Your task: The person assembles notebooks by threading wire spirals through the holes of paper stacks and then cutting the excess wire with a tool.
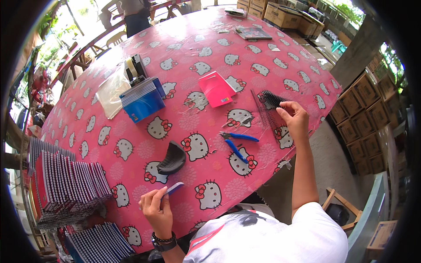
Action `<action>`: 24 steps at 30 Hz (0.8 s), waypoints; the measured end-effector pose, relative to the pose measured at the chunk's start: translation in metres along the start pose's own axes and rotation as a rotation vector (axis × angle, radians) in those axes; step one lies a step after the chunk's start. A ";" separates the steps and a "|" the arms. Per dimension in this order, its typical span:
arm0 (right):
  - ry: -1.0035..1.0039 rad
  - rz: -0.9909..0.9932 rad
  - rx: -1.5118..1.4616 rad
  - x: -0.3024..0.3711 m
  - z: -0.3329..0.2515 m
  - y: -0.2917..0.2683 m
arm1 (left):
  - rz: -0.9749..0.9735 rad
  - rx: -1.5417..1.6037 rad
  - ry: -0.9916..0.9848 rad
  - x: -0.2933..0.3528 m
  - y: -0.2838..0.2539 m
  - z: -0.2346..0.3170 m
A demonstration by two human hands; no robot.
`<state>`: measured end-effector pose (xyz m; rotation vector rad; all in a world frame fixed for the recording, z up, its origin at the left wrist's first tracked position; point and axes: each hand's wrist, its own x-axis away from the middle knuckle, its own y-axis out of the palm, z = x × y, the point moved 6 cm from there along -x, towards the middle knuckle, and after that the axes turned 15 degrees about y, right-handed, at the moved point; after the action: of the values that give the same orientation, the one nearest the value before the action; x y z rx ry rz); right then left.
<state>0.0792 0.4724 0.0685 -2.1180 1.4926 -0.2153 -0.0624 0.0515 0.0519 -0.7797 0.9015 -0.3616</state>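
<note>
My left hand [158, 212] is closed round a thin blue-and-white piece [174, 188], seen nearly edge-on, which looks like a small notebook. Out to the right, the thumb and fingers of my right hand [294, 116] pinch the end of black spiral binding coils [271, 100] lying on the table. More thin dark coils [263, 111] lie just left of that hand. Between my hands rest blue-handled cutting pliers [239, 143], their handles spread. A curved black piece [172, 159] of unclear kind sits beyond my left hand.
The pink patterned tablecloth [144, 144] carries a pink notebook [217, 90], blue notebooks [142, 101], clear plastic sheets [108, 97] and a tape dispenser [136, 69]. Stacked spiral notebooks [72, 184] crowd the left edge. Cartons [364, 122] stand at right; a person [135, 19] is across the table.
</note>
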 end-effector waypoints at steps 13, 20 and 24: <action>-0.498 -1.060 -0.197 0.160 -0.124 0.138 | 0.016 -0.010 0.082 -0.006 0.000 0.002; -0.417 -1.261 -0.195 0.180 -0.116 0.183 | 0.050 -0.003 0.051 0.000 -0.004 0.000; -0.432 -1.245 -0.185 0.179 -0.115 0.185 | 0.058 0.009 0.067 0.001 -0.003 -0.001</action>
<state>-0.0543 0.2259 0.0411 -2.7164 -0.1809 -0.0344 -0.0626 0.0480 0.0531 -0.7348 0.9823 -0.3423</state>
